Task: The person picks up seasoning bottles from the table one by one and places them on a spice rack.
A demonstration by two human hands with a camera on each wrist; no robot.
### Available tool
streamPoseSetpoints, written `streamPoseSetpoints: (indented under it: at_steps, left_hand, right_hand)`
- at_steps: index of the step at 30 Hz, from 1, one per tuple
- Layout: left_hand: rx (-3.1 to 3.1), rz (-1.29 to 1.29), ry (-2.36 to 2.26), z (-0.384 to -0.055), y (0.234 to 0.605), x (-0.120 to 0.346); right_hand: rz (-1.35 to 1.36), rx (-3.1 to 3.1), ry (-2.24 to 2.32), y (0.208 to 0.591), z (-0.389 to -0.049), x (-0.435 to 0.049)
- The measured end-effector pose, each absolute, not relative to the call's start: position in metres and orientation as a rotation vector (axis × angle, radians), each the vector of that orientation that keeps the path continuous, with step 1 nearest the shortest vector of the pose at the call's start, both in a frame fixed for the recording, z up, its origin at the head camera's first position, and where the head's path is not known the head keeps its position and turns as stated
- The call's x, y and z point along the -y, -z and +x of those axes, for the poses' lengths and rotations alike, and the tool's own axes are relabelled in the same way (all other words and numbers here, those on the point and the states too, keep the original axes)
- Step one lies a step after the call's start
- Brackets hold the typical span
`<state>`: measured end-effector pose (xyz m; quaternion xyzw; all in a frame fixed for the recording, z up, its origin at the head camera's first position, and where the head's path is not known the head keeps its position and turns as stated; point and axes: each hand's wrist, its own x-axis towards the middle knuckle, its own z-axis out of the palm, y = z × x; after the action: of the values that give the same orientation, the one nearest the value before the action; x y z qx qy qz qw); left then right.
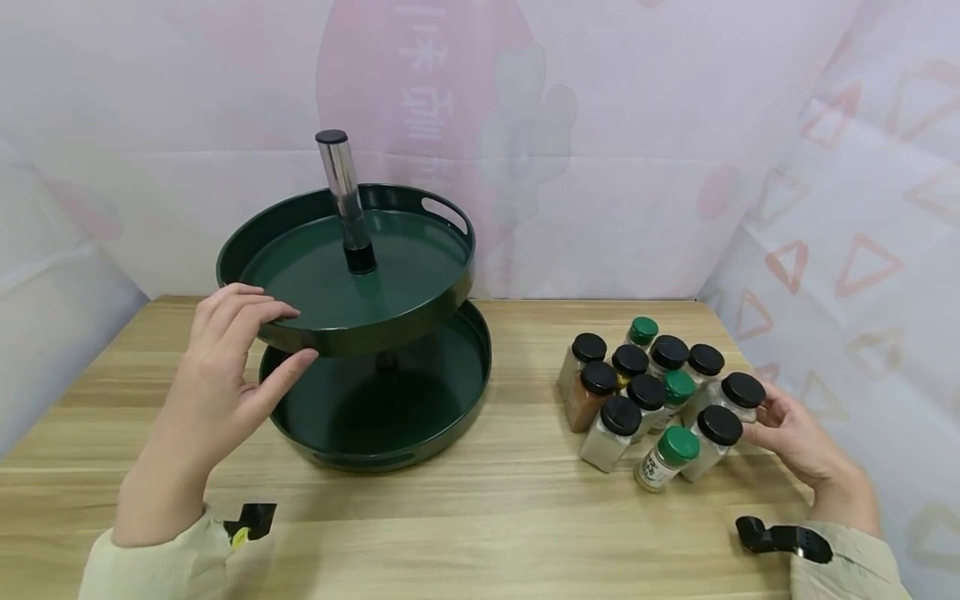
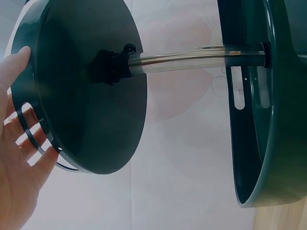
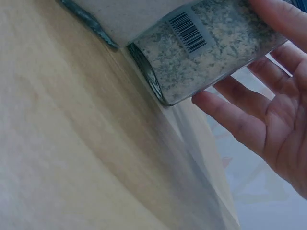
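Note:
A dark green two-tier round tray (image 1: 397, 323) with a clear, black-capped post (image 1: 342, 179) stands on the left of the table. My left hand (image 1: 213, 371) grips the near-left rim of its upper tier, thumb on the outer side and fingers over the edge. In the left wrist view, some fingers show through the oval handle slot (image 2: 29, 125). At the right end of a jar group, my right hand (image 1: 806, 437) holds a square spice jar (image 1: 742, 392) with a black lid. The right wrist view shows the jar's speckled contents and barcode (image 3: 188, 32).
Several spice jars with black lids (image 1: 597, 379) or green lids (image 1: 678, 446) stand close together beside the held one. The wooden table (image 1: 465, 533) meets a printed cloth backdrop (image 1: 622, 225) behind and at the sides.

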<state>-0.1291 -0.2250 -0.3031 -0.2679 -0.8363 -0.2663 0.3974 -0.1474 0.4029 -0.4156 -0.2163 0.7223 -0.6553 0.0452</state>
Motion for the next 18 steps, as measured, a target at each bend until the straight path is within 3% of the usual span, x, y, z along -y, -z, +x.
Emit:
streamPoseSetpoints:
  at_steps: [18]
  left_hand:
    - [2.109,-0.675,0.673,-0.1297,0.3033,0.2244]
  right_hand:
    - [-0.602,-2.293,2.03,0.413,-0.1464,-0.4012]
